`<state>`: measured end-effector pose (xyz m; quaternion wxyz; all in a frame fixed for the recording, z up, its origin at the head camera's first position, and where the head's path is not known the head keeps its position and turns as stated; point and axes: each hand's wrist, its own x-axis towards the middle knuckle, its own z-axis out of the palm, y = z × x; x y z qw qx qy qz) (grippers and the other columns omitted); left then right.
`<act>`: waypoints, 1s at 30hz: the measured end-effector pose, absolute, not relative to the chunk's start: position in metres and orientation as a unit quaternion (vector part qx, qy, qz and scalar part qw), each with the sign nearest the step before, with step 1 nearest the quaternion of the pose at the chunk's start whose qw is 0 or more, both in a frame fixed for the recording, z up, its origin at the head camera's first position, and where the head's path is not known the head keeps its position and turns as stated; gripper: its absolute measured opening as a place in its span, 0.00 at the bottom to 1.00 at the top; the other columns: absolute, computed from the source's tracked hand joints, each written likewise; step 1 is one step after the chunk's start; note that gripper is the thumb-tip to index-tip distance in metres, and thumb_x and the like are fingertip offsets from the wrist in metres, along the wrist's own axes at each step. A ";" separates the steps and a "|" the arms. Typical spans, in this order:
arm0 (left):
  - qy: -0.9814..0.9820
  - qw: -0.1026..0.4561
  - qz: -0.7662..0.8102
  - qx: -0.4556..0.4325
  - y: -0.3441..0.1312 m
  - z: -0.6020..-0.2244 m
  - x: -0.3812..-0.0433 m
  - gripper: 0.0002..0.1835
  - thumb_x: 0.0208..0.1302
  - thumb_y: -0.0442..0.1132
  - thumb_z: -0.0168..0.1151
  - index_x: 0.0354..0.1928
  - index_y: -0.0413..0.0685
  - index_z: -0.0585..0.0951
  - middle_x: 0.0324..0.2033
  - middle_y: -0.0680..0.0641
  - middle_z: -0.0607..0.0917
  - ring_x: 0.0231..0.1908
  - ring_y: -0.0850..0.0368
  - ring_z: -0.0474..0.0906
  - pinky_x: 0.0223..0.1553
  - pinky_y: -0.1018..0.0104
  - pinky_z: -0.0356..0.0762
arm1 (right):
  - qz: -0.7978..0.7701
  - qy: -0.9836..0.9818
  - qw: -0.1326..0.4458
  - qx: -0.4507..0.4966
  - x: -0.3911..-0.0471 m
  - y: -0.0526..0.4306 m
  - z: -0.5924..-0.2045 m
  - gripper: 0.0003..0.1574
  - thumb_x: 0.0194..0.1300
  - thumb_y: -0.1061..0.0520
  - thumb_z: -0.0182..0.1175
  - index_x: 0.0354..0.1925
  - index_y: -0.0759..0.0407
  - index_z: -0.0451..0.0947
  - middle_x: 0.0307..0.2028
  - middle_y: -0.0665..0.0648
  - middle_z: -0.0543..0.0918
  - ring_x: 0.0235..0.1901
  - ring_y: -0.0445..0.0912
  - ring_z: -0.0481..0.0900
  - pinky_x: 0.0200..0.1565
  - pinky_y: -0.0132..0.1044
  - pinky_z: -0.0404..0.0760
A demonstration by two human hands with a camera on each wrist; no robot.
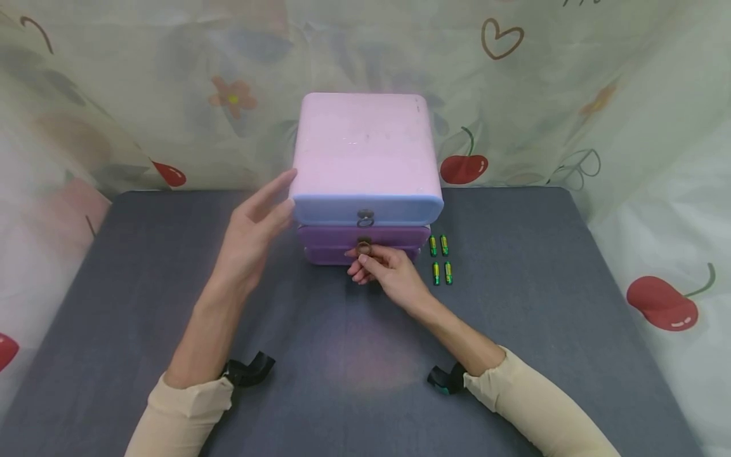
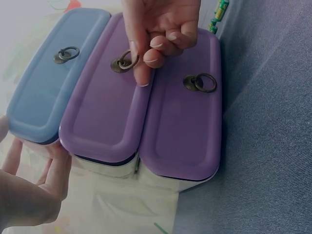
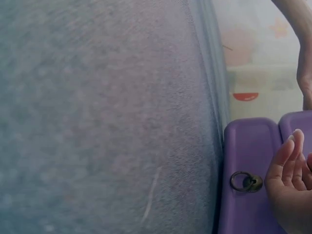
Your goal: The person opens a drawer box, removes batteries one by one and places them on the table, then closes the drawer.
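1. head view, left side: the left hand (image 1: 245, 238) is up there, fingers extended and spread, touching the left wall of the drawer box (image 1: 365, 146); firm bracing looks right to me, since the box could slide nearer under a tug.
2. centre, and it's a pinch! the right hand (image 1: 394, 276) has thumb and finger on the ring (image 1: 363, 244) of the middle drawer (image 1: 328, 236). best draw, i'd judge: straight toward the near edge, slow and level, because a sideways yank could jam it.
3. and what a box, mid-table on the far side: pale pink top, rounded corners, blue top drawer (image 1: 322, 209), purple below, bronze-toned rings on the fronts. the lowest drawer (image 2: 180, 131) has its ring hanging free. is the middle one a crack open? can't tell.
4. over right: four green-and-yellow batteries (image 1: 448, 273) lie on the grey table (image 1: 514, 317), two far, two near, just beside the box.
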<state>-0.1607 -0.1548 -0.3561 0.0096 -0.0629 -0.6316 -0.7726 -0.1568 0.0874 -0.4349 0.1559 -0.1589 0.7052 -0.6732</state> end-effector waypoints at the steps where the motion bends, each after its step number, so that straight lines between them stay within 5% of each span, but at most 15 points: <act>1: -0.631 0.009 -0.773 -0.063 -0.155 -0.356 -0.161 0.26 0.69 0.37 0.63 0.68 0.50 0.74 0.69 0.49 0.70 0.68 0.54 0.65 0.69 0.45 0.58 | -0.672 0.707 0.155 -0.157 -0.157 0.088 -0.436 0.17 0.77 0.61 0.51 0.55 0.69 0.79 0.37 0.63 0.85 0.35 0.47 0.84 0.42 0.38 0.84; 30: -0.636 0.009 -0.769 -0.061 -0.155 -0.356 -0.161 0.26 0.70 0.38 0.63 0.68 0.50 0.74 0.69 0.49 0.70 0.69 0.55 0.63 0.70 0.44 0.56 | -0.649 0.737 0.152 -0.114 -0.155 0.113 -0.450 0.16 0.76 0.62 0.52 0.56 0.67 0.80 0.39 0.64 0.85 0.37 0.48 0.85 0.41 0.39 0.84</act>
